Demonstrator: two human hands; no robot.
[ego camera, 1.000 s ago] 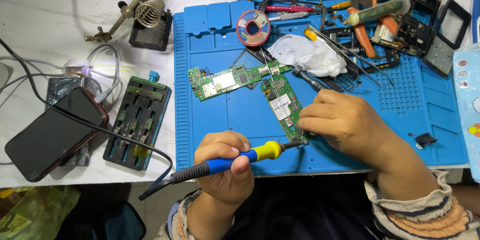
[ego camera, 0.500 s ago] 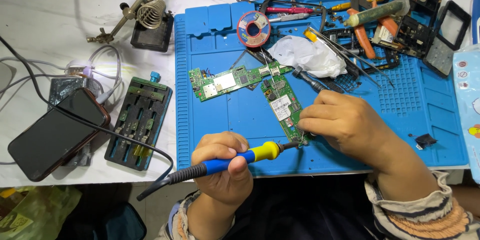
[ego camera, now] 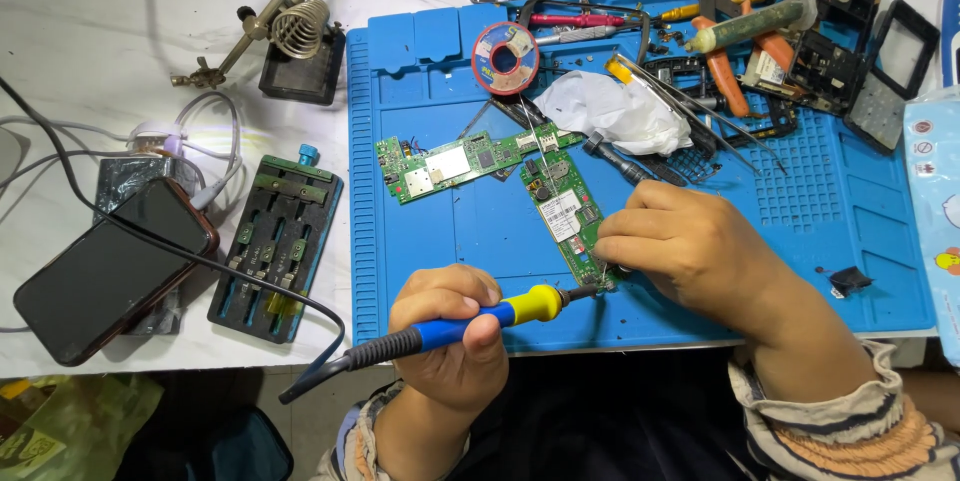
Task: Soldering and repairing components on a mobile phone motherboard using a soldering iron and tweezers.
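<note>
The green circuit board (ego camera: 562,218) lies flat on the blue work mat (ego camera: 450,71), near the mat's near edge and slightly right of its centre, running from far-left to near-right. Its near end is partly covered by the right hand (ego camera: 690,246). The right hand is closed, fingertips pinched together against the board's near end; a thin solder wire (ego camera: 545,156) runs from those fingertips toward the far side, up to the solder spool (ego camera: 505,58). The left hand (ego camera: 450,326) is closed in a fist around the blue grip of the soldering iron (ego camera: 470,319). The iron has a yellow collar, and its metal tip points right and meets the near end of the board, just beside the right fingertips. The iron's black cable leaves the handle to the left and crosses the counter (ego camera: 120,41).

A second circuit board (ego camera: 455,163), longer and also green, lies on the mat just left and far of the first, their far ends touching or overlapping. A crumpled white tissue (ego camera: 600,111) sits far of the right hand. Pliers with orange handles, tweezers, a syringe and dismantled phone parts crowd the far right of the mat.

Left of the mat, a dark board holder (ego camera: 280,231) rests on the counter. Further left lies a black phone (ego camera: 105,276). A coil-type iron stand (ego camera: 300,36) stands at the far left.
</note>
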